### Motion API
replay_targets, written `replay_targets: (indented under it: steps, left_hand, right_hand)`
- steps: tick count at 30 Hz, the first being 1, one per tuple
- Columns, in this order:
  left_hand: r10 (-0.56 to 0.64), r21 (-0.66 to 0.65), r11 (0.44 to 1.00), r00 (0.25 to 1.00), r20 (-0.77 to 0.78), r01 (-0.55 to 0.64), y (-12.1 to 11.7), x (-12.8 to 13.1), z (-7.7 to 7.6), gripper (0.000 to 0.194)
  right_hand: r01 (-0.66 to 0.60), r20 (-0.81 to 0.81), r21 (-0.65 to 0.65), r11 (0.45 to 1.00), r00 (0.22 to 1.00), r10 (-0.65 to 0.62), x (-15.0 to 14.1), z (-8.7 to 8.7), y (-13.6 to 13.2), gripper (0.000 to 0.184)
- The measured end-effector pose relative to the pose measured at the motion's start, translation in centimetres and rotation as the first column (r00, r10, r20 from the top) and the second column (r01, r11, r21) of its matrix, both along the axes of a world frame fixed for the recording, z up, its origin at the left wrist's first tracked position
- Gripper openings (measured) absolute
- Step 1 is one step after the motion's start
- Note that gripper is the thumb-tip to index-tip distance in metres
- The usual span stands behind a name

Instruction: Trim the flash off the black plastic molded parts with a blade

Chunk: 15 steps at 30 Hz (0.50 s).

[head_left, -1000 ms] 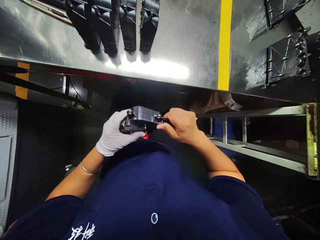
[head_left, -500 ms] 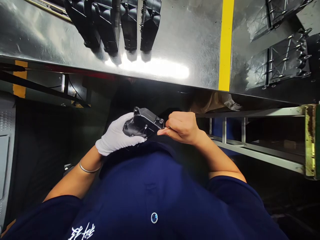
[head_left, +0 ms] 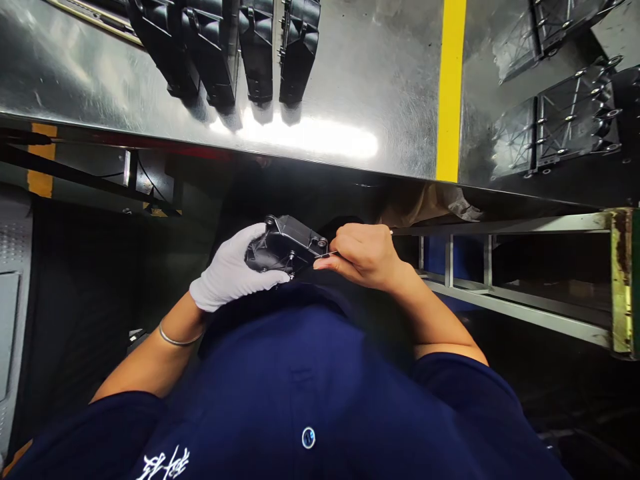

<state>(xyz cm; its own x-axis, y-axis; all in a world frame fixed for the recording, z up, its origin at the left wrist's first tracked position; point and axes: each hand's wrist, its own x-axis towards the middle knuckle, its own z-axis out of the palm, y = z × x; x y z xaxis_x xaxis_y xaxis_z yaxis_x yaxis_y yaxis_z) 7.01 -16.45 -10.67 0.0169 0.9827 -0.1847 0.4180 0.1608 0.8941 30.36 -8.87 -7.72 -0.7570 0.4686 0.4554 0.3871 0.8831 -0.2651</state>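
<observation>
My left hand (head_left: 227, 273), in a white glove, is wrapped round a small black plastic housing (head_left: 285, 245) held close to my chest, below the edge of the steel table (head_left: 360, 80). My bare right hand (head_left: 363, 255) is closed in a pinch on a thin metal tool (head_left: 329, 254) whose tip touches the housing's right end. Most of the tool is hidden inside my fingers. My dark blue shirt fills the lower part of the view.
Several black plastic housings (head_left: 230, 47) stand in a row at the table's far left. Flat ribbed black covers (head_left: 560, 120) lie at the far right, beyond a yellow stripe (head_left: 451, 87). A metal frame rail (head_left: 520, 313) runs below the table on the right.
The housing has been tilted up in my left hand, its top now facing me more. My right hand has drawn in slightly, with the thin tool at the housing's right end.
</observation>
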Motion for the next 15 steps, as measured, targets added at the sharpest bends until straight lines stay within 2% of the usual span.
replay_targets:
  steps: [2,4,7,10,12,15]
  left_hand:
    - [0.013,-0.053,0.999,1.0,-0.003,-0.013,0.0,0.0,0.2,0.077]
    - [0.061,-0.089,0.994,0.998,0.032,-0.058,0.0,0.3,0.3,0.074]
    - [0.145,-0.067,0.988,0.978,0.151,-0.136,-0.1,0.9,0.2,0.064]
    - [0.148,0.071,0.985,0.978,0.147,-0.16,-0.3,0.8,0.0,0.051]
    - [0.125,0.226,0.964,0.989,0.081,-0.14,-0.3,0.3,-0.2,0.039]
    - [0.08,0.442,0.894,0.997,0.005,-0.074,-0.3,-0.6,-0.4,0.034]
  right_hand:
    - [-0.007,-0.009,0.034,0.999,1.0,0.007,-0.1,-0.2,-0.1,0.053]
    - [-0.012,-0.043,0.015,1.0,0.999,0.013,-0.3,-0.3,-0.2,0.053]
    - [-0.062,-0.168,-0.174,0.983,0.985,0.033,-0.3,-0.3,-0.3,0.043]
    - [-0.071,-0.249,-0.353,0.933,0.968,-0.02,0.0,-0.1,-0.4,0.036]
    - [-0.023,-0.235,-0.392,0.919,0.969,-0.076,0.2,0.0,-0.5,0.033]
    - [0.001,-0.203,-0.384,0.923,0.975,-0.086,0.3,-0.1,-0.9,0.028]
